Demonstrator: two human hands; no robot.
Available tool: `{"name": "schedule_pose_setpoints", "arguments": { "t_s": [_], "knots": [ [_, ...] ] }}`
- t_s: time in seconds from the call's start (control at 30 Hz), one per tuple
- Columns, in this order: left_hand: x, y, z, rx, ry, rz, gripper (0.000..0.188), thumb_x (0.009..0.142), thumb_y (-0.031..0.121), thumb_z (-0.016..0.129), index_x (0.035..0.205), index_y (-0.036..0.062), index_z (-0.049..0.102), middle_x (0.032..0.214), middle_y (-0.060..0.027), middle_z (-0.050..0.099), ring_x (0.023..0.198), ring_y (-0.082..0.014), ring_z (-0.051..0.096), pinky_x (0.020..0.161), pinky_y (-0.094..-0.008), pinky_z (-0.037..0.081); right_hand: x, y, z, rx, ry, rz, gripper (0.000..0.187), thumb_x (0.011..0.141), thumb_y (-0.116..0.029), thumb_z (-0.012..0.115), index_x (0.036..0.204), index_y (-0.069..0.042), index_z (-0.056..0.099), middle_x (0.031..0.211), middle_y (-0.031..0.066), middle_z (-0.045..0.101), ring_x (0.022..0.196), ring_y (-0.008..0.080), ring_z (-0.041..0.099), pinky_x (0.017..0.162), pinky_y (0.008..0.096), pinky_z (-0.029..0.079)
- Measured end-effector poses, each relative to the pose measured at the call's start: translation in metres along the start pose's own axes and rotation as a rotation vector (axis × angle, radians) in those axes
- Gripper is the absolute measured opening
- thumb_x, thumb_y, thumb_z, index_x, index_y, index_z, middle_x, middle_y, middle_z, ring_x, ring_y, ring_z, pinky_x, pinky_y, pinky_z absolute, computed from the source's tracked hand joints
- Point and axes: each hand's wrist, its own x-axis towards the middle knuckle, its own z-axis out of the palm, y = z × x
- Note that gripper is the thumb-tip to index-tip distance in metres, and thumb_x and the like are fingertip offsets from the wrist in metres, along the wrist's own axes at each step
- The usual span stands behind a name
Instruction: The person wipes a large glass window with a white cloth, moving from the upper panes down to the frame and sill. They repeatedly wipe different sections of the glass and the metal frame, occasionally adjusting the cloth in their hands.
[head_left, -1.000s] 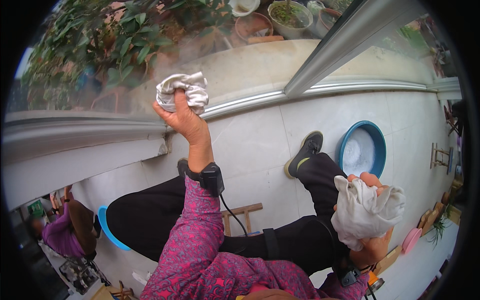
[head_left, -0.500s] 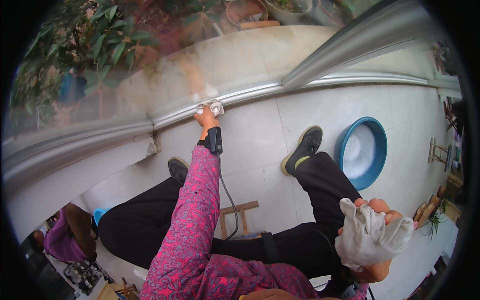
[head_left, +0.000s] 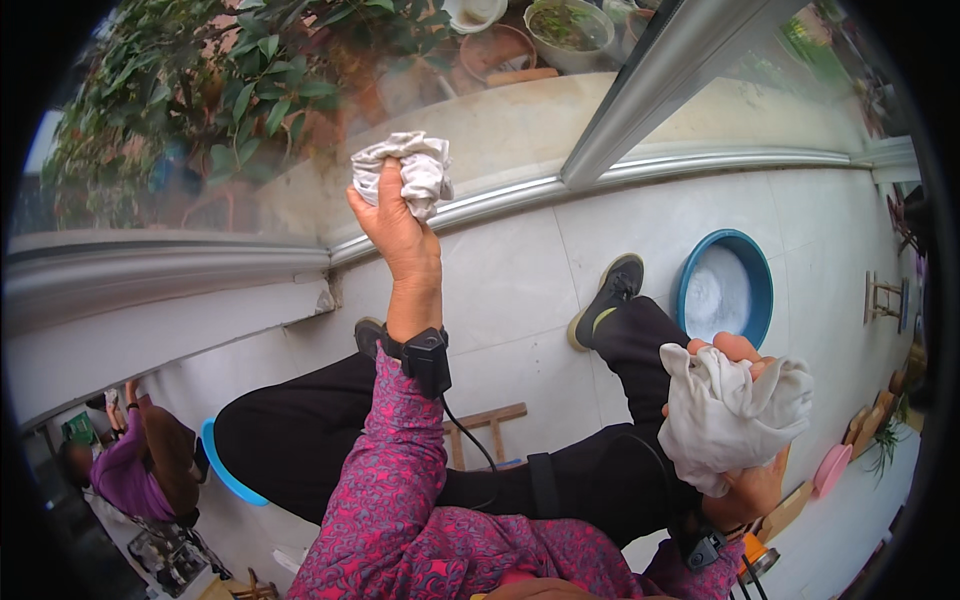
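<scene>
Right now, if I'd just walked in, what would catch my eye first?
Probably the bright pink-and-grey patterned sleeve at lower middle, reaching up to a left hand that holds a crumpled white cloth near the silver window rail. At lower right, the right hand grips a paler bundled cloth. Above it in view, a round blue basin stands on the floor, holding frothy-looking white liquid.

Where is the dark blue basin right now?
In the head view, the dark blue basin stands on the tiled floor right of centre, just right of the right shoe and, in the picture, above the white cloth in the right hand.
</scene>
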Motion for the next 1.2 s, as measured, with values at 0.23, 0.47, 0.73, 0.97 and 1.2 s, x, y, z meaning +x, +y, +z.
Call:
{"name": "schedule_pose_setpoints", "arguments": {
  "t_s": [0.23, 0.47, 0.73, 0.97, 1.2],
  "knots": [
    [0.001, -0.044, -0.017, 0.196, 0.05, 0.262, 0.03, 0.088, 0.006, 0.063, 0.112, 0.0034, 0.046, 0.107, -0.0071, 0.058, 0.094, -0.0153, 0.058, 0.082, -0.0307, 0.052, 0.003, -0.002, -0.002, 0.024, 0.009, 0.038, 0.037, 0.089, -0.015, 0.071, 0.117, -0.008, 0.049, 0.129, 0.0258, 0.055, 0.113, 0.0379, 0.061, 0.092, 0.0469, 0.055],
    [0.028, -0.192, -0.125, 0.553, 0.424, -0.254, 0.038, 0.083, 0.006, 0.066, 0.115, -0.0001, 0.045, 0.111, -0.0125, 0.06, 0.095, -0.0204, 0.061, 0.082, -0.0333, 0.053, 0.022, 0.012, -0.013, 0.183, -0.122, 0.02, 0.023, 0.091, -0.018, 0.067, 0.109, -0.01, 0.055, 0.131, 0.0254, 0.052, 0.116, 0.0454, 0.057, 0.084, 0.0587, 0.057],
    [0.039, -0.227, -0.124, 0.399, 0.482, -0.577, 0.046, 0.085, 0.009, 0.067, 0.123, 0.0022, 0.043, 0.116, -0.0153, 0.06, 0.091, -0.0276, 0.068, 0.067, -0.046, 0.061, 0.02, 0.009, -0.007, 0.178, -0.067, 0.03, 0.032, 0.085, -0.006, 0.074, 0.105, -0.013, 0.05, 0.125, 0.0261, 0.057, 0.113, 0.0405, 0.061, 0.097, 0.0477, 0.053],
    [0.003, -0.106, -0.04, 0.172, 0.134, -0.353, 0.03, 0.09, 0.011, 0.066, 0.114, 0.0053, 0.049, 0.107, -0.0087, 0.062, 0.092, -0.0191, 0.064, 0.074, -0.0342, 0.056, 0.006, -0.001, -0.007, 0.115, -0.078, -0.012, 0.038, 0.086, -0.016, 0.073, 0.119, -0.009, 0.053, 0.134, 0.0216, 0.05, 0.123, 0.0415, 0.054, 0.082, 0.0531, 0.06],
    [0.001, 0.021, 0.017, 0.036, -0.211, 0.234, 0.02, 0.093, 0.008, 0.064, 0.108, 0.0051, 0.051, 0.103, -0.006, 0.061, 0.087, -0.0134, 0.061, 0.073, -0.0277, 0.052, 0.0, -0.015, 0.002, -0.178, -0.011, -0.054, 0.038, 0.093, -0.019, 0.064, 0.122, 0.005, 0.054, 0.122, 0.0208, 0.061, 0.111, 0.029, 0.063, 0.093, 0.0386, 0.053]
  ]
}}
